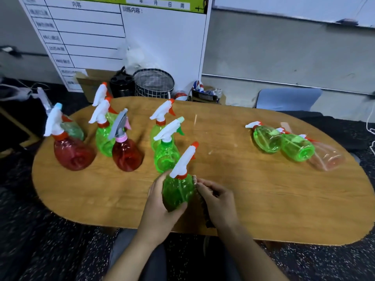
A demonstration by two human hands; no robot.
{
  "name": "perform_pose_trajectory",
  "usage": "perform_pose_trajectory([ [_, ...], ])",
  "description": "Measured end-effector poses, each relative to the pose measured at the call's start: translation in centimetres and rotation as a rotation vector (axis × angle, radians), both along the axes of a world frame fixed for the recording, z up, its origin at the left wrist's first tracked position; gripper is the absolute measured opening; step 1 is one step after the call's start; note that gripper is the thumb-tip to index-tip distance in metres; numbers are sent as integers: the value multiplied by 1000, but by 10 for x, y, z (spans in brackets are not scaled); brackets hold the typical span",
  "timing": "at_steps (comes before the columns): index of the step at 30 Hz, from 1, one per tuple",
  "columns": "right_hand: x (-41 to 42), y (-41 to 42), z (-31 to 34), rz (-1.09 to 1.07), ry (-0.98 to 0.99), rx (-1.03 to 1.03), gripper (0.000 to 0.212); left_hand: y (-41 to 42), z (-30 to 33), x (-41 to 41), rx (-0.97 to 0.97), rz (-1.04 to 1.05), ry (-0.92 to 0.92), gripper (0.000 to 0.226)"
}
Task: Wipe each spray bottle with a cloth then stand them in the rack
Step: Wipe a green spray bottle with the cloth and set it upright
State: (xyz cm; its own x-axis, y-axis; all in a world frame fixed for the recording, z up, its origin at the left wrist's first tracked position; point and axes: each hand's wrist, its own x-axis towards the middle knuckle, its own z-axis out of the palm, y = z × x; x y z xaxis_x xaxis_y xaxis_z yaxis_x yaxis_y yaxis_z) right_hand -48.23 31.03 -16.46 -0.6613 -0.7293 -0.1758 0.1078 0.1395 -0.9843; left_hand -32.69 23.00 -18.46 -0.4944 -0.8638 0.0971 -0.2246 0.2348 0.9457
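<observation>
- Right now the left hand wraps its grip around the body of a green spray bottle, held just above the near edge of the counter, nozzle pointing up and away.
- Alongside it, the right hand pinches a cloth against the bottle's right flank; only a dark strip of cloth and a pale frayed corner show, so how much fabric actually meets the plastic is hard to tell.
- Risk one: the bottle is smooth, rounded plastic and is held by one hand only. A firm rub from the right could twist it out of the left grip and drop it over the counter's near edge into the lap.
- Risk two: the white trigger head leans toward a standing green bottle just behind. Swinging the held bottle while turning it could knock that one over, and it could then topple the red bottle beside it.
- Risk three: with the cloth bunched small, patches on the far side and base may go unwiped.
- Risk four: no rack is plainly visible; bottles stand in a cluster at the left, and three lie on their sides at the right, apparently still waiting. Wiped and unwiped bottles could get mixed up if the held one is set down in the wrong group.
</observation>
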Motion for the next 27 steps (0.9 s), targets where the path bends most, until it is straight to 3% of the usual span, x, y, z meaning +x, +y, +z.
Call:
perform_pose_trajectory([
  [8, 8, -33, -11, 34, 14, 13, 13, -24, -15, 8, -20, 97, 3, 88],
  [27, -15, -57, 3, 12, 42, -12, 14, -87, -12, -15, -37, 176, -8, 101],
])
